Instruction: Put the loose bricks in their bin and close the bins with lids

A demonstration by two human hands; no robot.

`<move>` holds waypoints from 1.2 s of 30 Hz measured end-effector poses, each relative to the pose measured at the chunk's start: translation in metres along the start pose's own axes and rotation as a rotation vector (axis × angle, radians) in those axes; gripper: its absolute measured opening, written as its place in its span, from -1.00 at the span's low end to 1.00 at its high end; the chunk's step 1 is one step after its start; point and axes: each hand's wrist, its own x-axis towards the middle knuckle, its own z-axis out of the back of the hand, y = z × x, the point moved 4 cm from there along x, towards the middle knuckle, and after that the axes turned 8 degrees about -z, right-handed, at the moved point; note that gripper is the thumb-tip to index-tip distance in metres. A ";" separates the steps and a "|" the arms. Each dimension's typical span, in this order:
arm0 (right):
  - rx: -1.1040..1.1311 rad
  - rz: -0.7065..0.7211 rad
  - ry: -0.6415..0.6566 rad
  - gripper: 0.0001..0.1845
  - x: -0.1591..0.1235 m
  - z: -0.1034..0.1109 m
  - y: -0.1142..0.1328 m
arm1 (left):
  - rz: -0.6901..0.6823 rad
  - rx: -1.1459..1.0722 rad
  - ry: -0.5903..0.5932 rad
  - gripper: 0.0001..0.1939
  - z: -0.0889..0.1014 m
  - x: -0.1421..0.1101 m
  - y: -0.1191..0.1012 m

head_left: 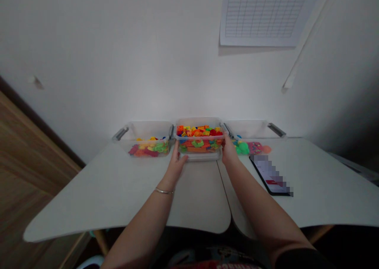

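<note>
Both hands are at a clear plastic box (199, 145) full of colorful toy building bricks (201, 132) in the middle of the back of the table. My left hand (177, 162) grips its left side, thumb toward the front. On its right side, my right hand (228, 150) is closed round the wall near the grey latch. A pale, flat rim or lid (204, 157) shows under the box's front; I cannot tell which. A silver bangle (164, 191) circles my left wrist.
Beside it stand a left clear box (148, 127) with colorful pieces and a right clear box (245, 127) with green, pink and orange toys. A phone (271, 176) lies on the right of the white table (118, 194), which has a seam (224, 186). A wall rises behind.
</note>
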 end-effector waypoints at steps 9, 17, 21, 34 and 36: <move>0.074 -0.220 -0.072 -0.76 -0.012 -0.008 0.017 | -0.004 -0.247 -0.043 -0.20 0.004 0.007 0.001; 0.051 -0.162 -0.059 -0.70 -0.039 0.001 0.046 | -0.093 -0.413 -0.124 -0.33 -0.004 -0.003 -0.033; 0.050 -0.187 -0.034 -0.72 -0.065 0.010 0.065 | -0.141 -0.437 -0.273 -0.34 -0.001 -0.017 -0.046; -0.314 -0.246 0.024 -0.57 -0.123 0.032 0.076 | 0.080 -0.299 -0.207 -0.46 0.025 -0.047 -0.120; -0.356 -0.236 0.057 -0.57 -0.122 0.034 0.080 | 0.094 -0.249 -0.221 -0.44 0.030 -0.046 -0.128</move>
